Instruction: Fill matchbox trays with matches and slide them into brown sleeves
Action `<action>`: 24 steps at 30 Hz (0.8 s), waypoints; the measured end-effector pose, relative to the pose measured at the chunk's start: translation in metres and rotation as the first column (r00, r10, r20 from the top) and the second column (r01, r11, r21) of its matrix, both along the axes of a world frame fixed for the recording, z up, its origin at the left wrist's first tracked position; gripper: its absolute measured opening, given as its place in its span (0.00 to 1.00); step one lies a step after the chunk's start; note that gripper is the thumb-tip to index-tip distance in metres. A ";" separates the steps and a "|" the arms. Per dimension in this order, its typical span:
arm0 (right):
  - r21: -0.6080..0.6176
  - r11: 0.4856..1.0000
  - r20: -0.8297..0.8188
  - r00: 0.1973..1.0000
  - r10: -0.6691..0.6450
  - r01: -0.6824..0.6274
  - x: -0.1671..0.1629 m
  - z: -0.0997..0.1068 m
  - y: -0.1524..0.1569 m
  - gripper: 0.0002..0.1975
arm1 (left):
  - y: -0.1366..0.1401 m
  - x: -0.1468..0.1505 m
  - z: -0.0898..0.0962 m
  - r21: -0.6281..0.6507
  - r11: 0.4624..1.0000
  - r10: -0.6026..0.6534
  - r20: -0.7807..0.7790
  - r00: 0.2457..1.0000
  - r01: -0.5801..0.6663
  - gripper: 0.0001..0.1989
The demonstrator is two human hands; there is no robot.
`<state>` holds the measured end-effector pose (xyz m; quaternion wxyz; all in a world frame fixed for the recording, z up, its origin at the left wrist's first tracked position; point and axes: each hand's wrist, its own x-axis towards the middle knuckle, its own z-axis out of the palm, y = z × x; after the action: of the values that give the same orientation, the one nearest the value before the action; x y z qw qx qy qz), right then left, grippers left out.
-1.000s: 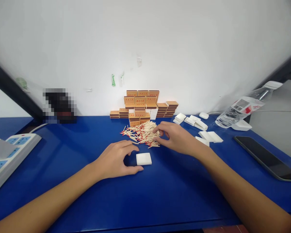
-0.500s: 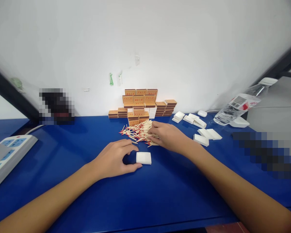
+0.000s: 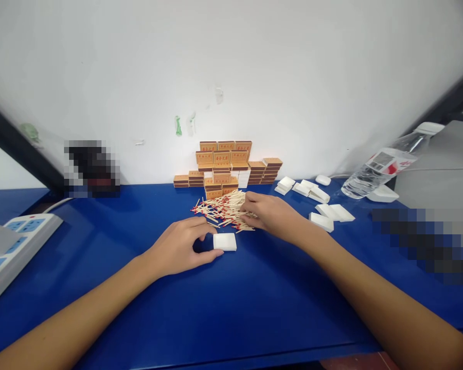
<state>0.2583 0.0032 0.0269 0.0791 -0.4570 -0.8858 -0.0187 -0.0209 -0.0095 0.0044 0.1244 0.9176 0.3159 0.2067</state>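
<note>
My left hand (image 3: 183,245) is closed lightly around the left end of a white matchbox tray (image 3: 225,242), thumb at its near edge and fingers at its far edge. The tray lies flat on the blue table. Just beyond it spreads a loose heap of red-tipped matches (image 3: 226,205). At the right side of this heap my right hand (image 3: 272,215) has its fingers curled down on some matches, and the fingertips are partly hidden among the sticks.
Stacked orange matchboxes (image 3: 221,158) stand against the wall behind the heap. Several more white trays (image 3: 321,222) lie at the right, near a leaning plastic water bottle (image 3: 386,164). At the left edge is a power strip (image 3: 31,246) on the blue table (image 3: 231,313).
My left hand and the white tray have shifted slightly away from me and to the left. My right hand stays at the heap, its fingers a little farther right.
</note>
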 end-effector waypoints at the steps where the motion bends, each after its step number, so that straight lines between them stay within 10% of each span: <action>1: 0.010 1.000 -0.014 1.000 0.007 -0.007 0.002 -0.002 0.000 0.09 | 0.001 -0.001 0.000 0.004 1.000 0.003 0.001 1.000 -0.003 0.15; 24: 0.191 0.981 -0.275 0.960 0.059 -0.005 0.040 0.002 0.003 0.08 | -0.002 0.007 -0.001 -0.028 0.999 0.022 0.025 0.999 -0.022 0.16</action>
<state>0.2985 0.0064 0.0290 0.2465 -0.4309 -0.8673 -0.0366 -0.0137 -0.0118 0.0032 0.1386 0.9096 0.3272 0.2151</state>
